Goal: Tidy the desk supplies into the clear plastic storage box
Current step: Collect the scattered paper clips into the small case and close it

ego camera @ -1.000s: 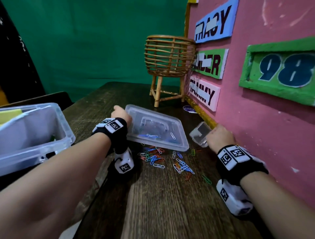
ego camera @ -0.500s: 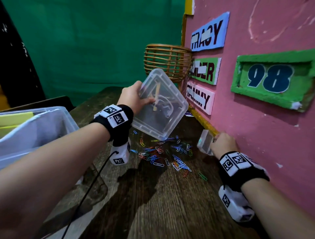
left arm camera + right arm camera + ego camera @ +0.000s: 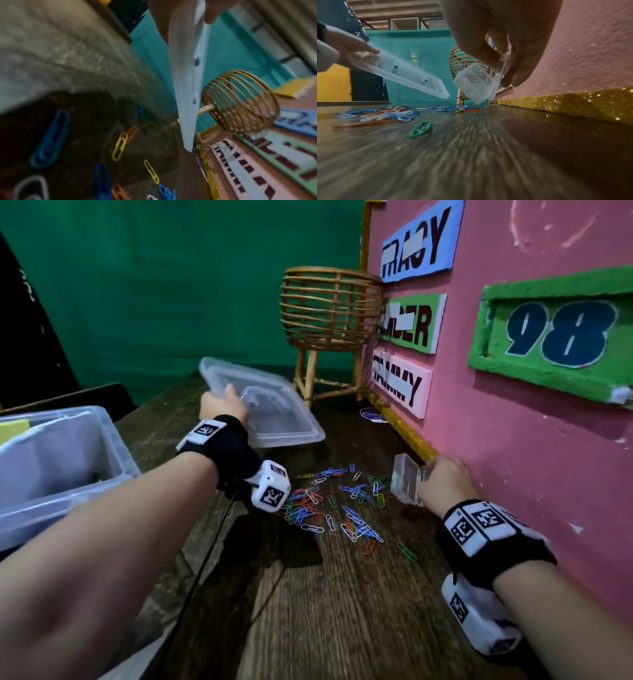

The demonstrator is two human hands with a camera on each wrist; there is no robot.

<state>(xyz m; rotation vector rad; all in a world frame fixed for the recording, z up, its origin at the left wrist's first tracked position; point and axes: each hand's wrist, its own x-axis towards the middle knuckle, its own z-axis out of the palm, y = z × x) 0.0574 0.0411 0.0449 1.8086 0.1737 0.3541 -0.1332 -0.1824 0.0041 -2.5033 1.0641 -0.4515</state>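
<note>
Dozens of coloured paper clips [image 3: 337,510] lie scattered on the wooden desk [image 3: 325,611] between my two hands — blue, orange, green, yellow and white ones, loose and overlapping in small heaps. From the head camera, my left hand [image 3: 222,405] sits at about 11 o'clock from the pile, fingers curled round the near edge of a clear plastic lid [image 3: 270,409]. The lid is tilted, its far-right corner dipping toward the desk; the right wrist view shows that low corner hanging clear above the clips, not touching them. In the left wrist view the lid [image 3: 186,86] runs edge-on down the frame, with a fingertip pressed on its upper side.

My right hand [image 3: 442,486] is at about 3 o'clock from the pile, close against the pink wall [image 3: 513,474] and its glittery gold strip [image 3: 407,436]. It pinches a small clear case [image 3: 406,482] between thumb and fingertips; the right wrist view shows the case [image 3: 474,83] tipped, its lowest corner just above the desk, near the closest clips.

The clear plastic storage box [image 3: 68,460] stands at 9 o'clock, at the left edge of the desk, well apart from the clips — something yellow shows inside at its far-left corner. A wicker basket on legs [image 3: 329,309] stands at 12 o'clock, against the wall.
</note>
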